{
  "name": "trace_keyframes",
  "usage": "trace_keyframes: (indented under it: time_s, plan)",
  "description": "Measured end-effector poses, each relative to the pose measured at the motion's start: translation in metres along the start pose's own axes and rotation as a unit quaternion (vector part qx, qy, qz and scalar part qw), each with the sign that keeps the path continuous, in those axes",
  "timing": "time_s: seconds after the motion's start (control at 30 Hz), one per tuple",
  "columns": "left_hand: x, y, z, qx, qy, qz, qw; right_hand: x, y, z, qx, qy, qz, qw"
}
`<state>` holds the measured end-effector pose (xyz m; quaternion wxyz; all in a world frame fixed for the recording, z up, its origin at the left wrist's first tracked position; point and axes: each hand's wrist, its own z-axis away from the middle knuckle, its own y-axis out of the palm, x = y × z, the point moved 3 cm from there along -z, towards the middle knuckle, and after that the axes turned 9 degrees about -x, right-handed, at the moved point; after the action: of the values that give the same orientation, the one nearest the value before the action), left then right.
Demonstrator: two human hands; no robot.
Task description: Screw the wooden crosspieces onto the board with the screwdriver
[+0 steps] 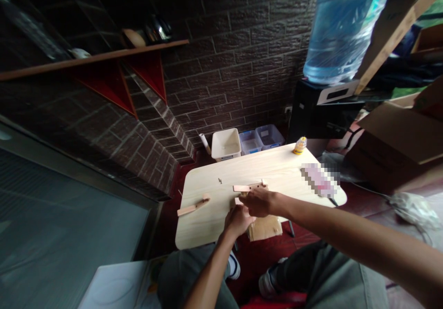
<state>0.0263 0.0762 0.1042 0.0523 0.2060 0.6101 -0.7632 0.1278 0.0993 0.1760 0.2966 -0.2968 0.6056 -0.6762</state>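
Note:
Both my hands meet over the front edge of the light wooden table [207, 173]. My left hand [238, 220] is closed around a wooden piece [238, 201], whose pale end shows above the fingers. Just above and to the right, my right hand [259, 202] is closed and touches the left hand; what its fingers grip is hidden. A flat wooden strip with dark holes [242, 188] lies right behind the hands. Below them, a brown cardboard piece [266, 229] sticks out past the table edge. Another wooden strip [193, 206] with a rounded end lies on the left.
Small screws [220, 181] lie on the table. A yellow-labelled bottle [300, 145] stands at the back right corner, near a blurred-out pink object [320, 180]. Behind the table are a white bin [226, 144] and plastic boxes [269, 136]. A water dispenser [321, 110] stands at the right.

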Motion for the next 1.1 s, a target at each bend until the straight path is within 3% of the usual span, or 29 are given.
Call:
trace_keyframes:
  time_s: [0.3,0.53,0.67,0.83,0.97,1.1]
  plan:
    - [0.009,0.006,-0.002,-0.028,0.006,0.052,0.998,-0.007,0.016,-0.016,0.026,-0.029,0.037,0.999]
    - [0.012,0.010,-0.001,-0.016,-0.026,0.065,0.997,-0.005,-0.005,-0.014,0.036,0.113,-0.025,0.993]
    - [0.009,0.009,-0.002,-0.019,-0.015,0.032,0.999,0.001,-0.011,-0.008,0.027,0.077,-0.025,0.996]
    - [0.004,0.005,-0.001,-0.004,-0.008,0.032,0.999,-0.003,0.003,-0.008,0.043,0.008,-0.003,0.999]
    - [0.002,-0.002,0.003,-0.004,-0.032,0.043,0.999,-0.013,0.013,-0.015,0.070,0.017,0.004,0.997]
    - [0.002,-0.004,0.004,0.007,-0.044,0.055,0.998,-0.016,0.012,-0.016,0.042,0.059,-0.011,0.997]
